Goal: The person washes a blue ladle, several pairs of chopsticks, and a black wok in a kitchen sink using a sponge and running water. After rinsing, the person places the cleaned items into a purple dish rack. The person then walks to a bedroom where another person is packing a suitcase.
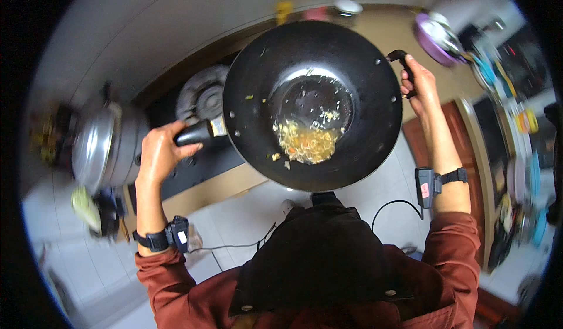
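A large black wok (369,109) hangs between my hands, over the front of the counter and the floor. My left hand (165,146) is closed around its long black handle (195,134). On the opposite side my right hand (420,80) grips the small black loop handle (408,71). Cooked food bits in yellowish liquid (308,143) lie in the lower part of the wok's bowl, with pale and green scraps stuck to its sides. Behind the wok's left edge shows a gas stove burner (209,100), partly hidden.
A lidded metal steamer pot (94,144) stands left of the burner. At the upper right a purple basin (429,43) holds dishes. A white-topped container (347,7) is behind the wok. A green vegetable (85,210) lies at the lower left. Cables run across the floor.
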{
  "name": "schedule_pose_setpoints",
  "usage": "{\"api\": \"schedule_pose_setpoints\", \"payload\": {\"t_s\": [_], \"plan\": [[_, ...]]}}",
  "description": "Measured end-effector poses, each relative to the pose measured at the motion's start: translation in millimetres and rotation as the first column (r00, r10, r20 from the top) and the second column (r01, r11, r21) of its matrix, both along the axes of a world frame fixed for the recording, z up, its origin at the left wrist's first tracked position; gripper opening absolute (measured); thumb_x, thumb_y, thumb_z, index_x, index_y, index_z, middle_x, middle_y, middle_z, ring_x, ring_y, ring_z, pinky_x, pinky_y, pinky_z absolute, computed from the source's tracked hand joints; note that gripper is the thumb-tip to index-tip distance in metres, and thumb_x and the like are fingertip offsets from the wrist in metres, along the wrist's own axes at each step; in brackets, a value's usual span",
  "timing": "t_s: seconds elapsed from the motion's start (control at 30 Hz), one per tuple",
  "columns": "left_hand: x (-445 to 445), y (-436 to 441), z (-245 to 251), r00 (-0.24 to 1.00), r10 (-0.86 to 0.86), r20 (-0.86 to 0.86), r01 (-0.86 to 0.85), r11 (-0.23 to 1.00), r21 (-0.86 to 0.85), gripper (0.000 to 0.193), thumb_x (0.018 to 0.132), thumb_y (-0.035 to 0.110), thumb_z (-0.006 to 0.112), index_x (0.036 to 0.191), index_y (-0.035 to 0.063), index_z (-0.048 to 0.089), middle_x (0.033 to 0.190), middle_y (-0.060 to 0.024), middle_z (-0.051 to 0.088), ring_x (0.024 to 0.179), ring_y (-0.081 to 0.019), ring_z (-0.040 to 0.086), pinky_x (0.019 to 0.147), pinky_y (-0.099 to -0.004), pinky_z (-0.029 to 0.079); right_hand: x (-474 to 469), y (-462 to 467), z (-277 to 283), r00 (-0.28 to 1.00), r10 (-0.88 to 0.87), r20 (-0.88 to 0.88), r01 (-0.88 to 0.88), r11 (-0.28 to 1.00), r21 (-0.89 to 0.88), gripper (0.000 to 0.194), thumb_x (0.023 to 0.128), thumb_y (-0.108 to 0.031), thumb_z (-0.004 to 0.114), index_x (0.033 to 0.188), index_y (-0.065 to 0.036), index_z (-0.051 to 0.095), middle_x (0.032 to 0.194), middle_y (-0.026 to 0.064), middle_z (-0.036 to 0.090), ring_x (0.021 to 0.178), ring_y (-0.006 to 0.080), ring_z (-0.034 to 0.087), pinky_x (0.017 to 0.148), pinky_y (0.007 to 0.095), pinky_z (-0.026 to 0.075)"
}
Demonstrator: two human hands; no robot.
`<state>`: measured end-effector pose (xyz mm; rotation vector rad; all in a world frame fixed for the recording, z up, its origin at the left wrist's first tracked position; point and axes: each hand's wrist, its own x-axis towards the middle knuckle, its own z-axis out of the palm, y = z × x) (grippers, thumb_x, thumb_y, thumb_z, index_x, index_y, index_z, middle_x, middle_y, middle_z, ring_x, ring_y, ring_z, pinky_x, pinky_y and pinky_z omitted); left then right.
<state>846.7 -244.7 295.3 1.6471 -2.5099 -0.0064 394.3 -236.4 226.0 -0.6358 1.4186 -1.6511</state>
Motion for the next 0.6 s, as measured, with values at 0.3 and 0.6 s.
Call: {"api": "schedule_pose_setpoints", "payload": {"t_s": [0.3,0.6], "plan": [[-58.3,2.8,30.2,0.925,-0.379,-0.001,0.377,0.921,0.092,0.036,0.055,0.024,0.073,0.083,0.0055,0.06,0.069,-0.0131,0.058,0.066,-0.028,0.058,0.062,-0.0338,0.045,-20.0,170.9,1.5,0.953,-0.284,0.104,0.29,0.956,-0.052,0.015,0.083,-0.016,0.05,0.093,-0.005,0.052,0.059,0.0007,0.047,0.04,0.0049,0.032,0.036,0.0191,0.028],[-78.7,19.6,46.0,0.817,-0.576,0.004,0.569,0.809,0.147,0.039,0.057,0.028,0.072,0.087,0.0064,0.06,0.069,-0.0135,0.058,0.068,-0.0285,0.059,0.062,-0.0362,0.045,7.0,277.2,24.3,0.86,-0.508,0.042,0.51,0.857,-0.076,0.022,0.084,-0.013,0.048,0.105,-0.005,0.05,0.063,0.0023,0.049,0.04,0.0039,0.033,0.037,0.0181,0.027]]}}
